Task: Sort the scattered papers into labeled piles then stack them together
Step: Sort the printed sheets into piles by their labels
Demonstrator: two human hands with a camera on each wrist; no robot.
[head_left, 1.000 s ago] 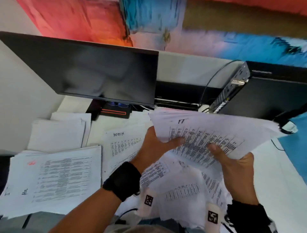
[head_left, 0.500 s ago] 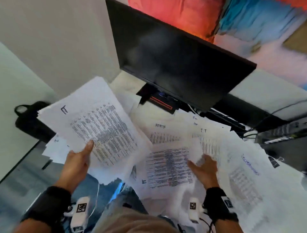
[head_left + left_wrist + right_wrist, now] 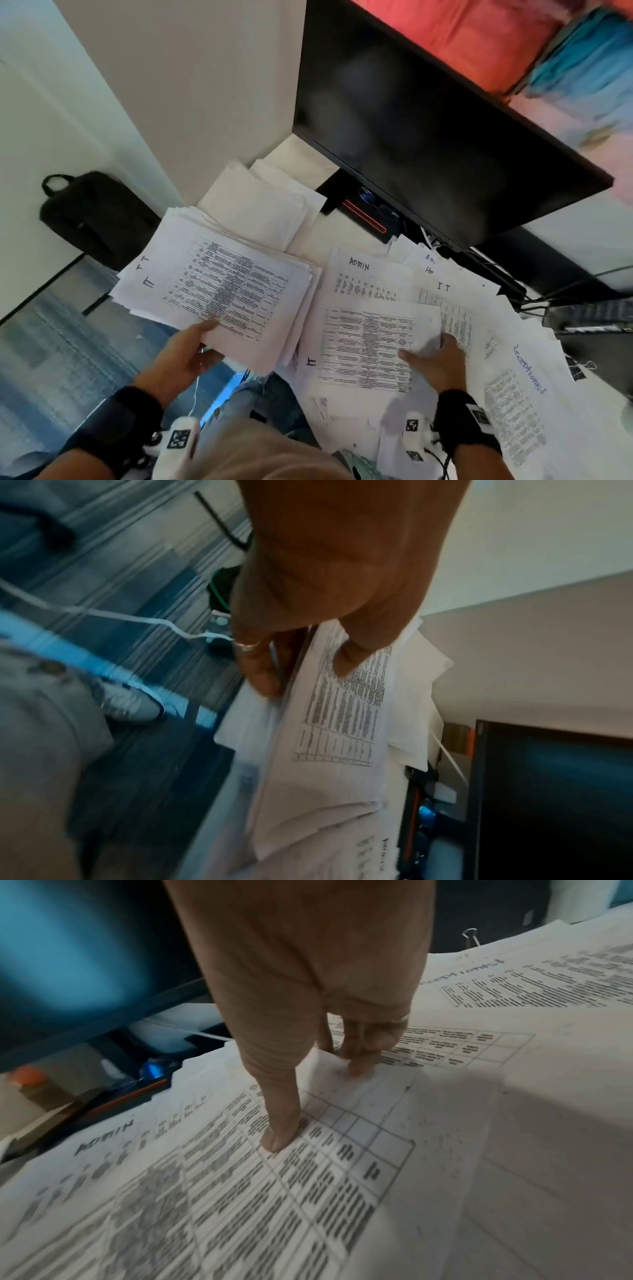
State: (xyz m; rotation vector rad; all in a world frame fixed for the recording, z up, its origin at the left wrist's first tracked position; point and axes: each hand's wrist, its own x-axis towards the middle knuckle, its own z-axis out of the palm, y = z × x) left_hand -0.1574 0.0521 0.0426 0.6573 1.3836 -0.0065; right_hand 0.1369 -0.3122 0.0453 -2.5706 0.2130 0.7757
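My left hand [image 3: 191, 349] grips a thick stack of printed sheets marked IT [image 3: 219, 287] at its near edge, thumb on top and fingers beneath; the stack hangs over the desk's left corner. In the left wrist view the left hand [image 3: 301, 653] pinches the same stack [image 3: 339, 723]. My right hand [image 3: 435, 359] lies on a loose sheet marked IT [image 3: 363, 349]. Its thumb presses the print and its fingers curl at the sheet's raised right edge, as the right wrist view shows for the hand [image 3: 308, 1096] and sheet [image 3: 240, 1191]. An ADMIN sheet [image 3: 363, 277] lies just behind.
A black monitor [image 3: 428, 130] stands over the back of the desk. Blank sheets [image 3: 260, 209] lie piled at the back left. More papers, one headed Receptionist [image 3: 520, 394], cover the right side, with binder clips [image 3: 579, 370] beyond. A black backpack [image 3: 92, 216] sits on the floor at left.
Both hands held the IT stack a second ago. The left hand has carried it to the left; the right hand let go and came down on the loose IT sheet.
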